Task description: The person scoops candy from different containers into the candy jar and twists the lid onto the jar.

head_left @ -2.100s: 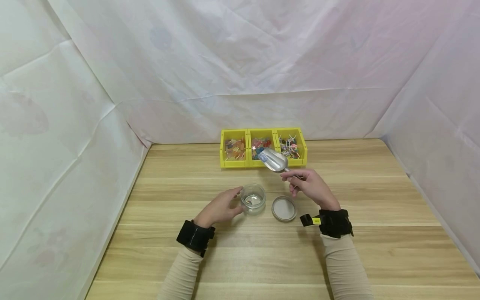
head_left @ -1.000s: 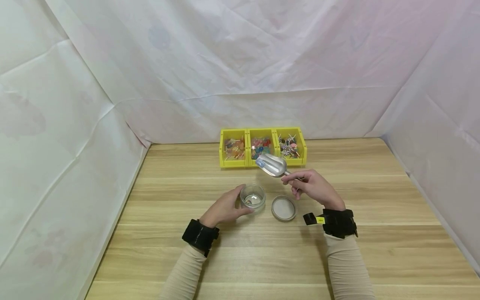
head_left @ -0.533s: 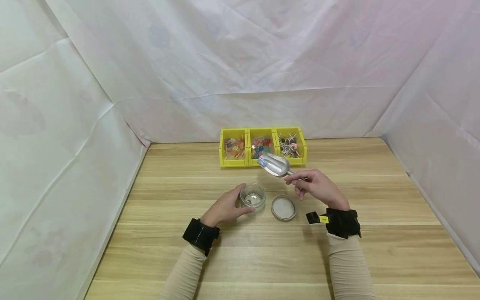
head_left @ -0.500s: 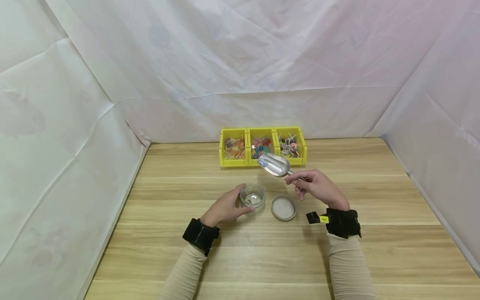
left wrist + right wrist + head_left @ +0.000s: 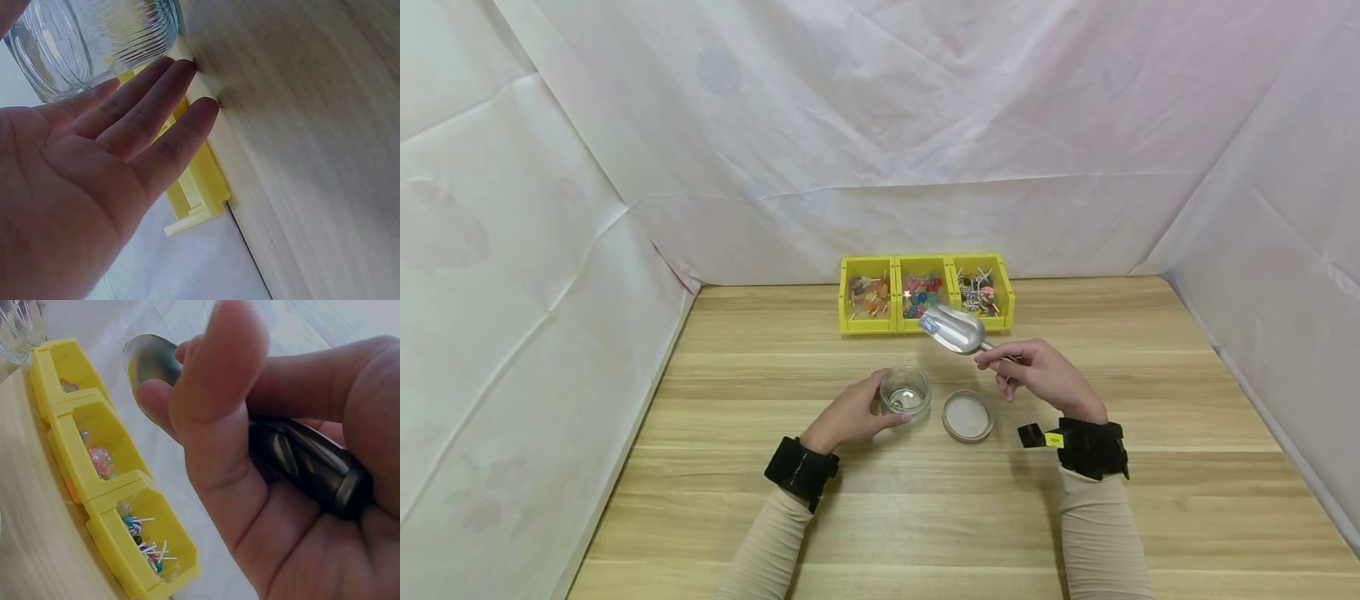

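Scoop point(image 5: 961, 332), a blue piece point(image 5: 928, 322) at its tip, is raised near the bins point(image 5: 867, 327), gripped by the right hand point(image 5: 1047, 377), fingers curled round the handle. The left hand point(image 5: 844, 414) brackets the jar point(image 5: 917, 412) with thumb and forefinger. Seemingly mid-transfer; next calls for a level carry over the jar.

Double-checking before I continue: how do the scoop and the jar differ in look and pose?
The scoop is shiny metal; the jar is clear glass. The scoop is long, with a narrow handle; the jar is round. The right hand holds the scoop above the table; the jar stands upright on it, the left hand around its side. Both are hollow and open.
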Action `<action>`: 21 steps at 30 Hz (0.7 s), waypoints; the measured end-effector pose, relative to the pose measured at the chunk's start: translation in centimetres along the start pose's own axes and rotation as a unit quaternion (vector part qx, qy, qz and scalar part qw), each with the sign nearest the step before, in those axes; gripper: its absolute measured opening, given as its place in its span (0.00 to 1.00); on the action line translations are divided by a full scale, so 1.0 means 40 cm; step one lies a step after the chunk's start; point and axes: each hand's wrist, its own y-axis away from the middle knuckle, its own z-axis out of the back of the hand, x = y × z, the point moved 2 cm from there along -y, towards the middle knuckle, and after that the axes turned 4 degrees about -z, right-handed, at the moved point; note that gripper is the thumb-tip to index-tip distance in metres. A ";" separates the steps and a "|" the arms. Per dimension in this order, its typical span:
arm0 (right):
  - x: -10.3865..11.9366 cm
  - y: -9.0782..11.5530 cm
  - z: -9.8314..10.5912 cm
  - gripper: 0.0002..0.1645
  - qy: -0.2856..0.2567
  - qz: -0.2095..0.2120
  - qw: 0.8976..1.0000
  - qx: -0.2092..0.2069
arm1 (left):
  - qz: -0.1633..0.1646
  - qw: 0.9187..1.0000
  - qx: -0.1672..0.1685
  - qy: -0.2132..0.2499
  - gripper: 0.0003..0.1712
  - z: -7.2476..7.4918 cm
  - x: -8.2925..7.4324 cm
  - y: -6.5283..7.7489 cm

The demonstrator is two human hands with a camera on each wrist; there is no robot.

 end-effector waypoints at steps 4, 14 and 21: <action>0.001 0.003 0.002 0.13 0.003 -0.001 1.000 0.001 | 0.007 1.000 0.002 -0.003 0.50 0.001 0.002 0.000; -0.003 0.006 0.005 0.12 0.008 0.005 1.000 0.021 | 0.021 1.000 0.004 -0.013 0.51 -0.004 0.013 -0.003; -0.008 0.004 0.006 0.13 0.017 0.022 0.999 0.046 | 0.011 1.000 0.003 -0.012 0.50 -0.002 0.013 -0.003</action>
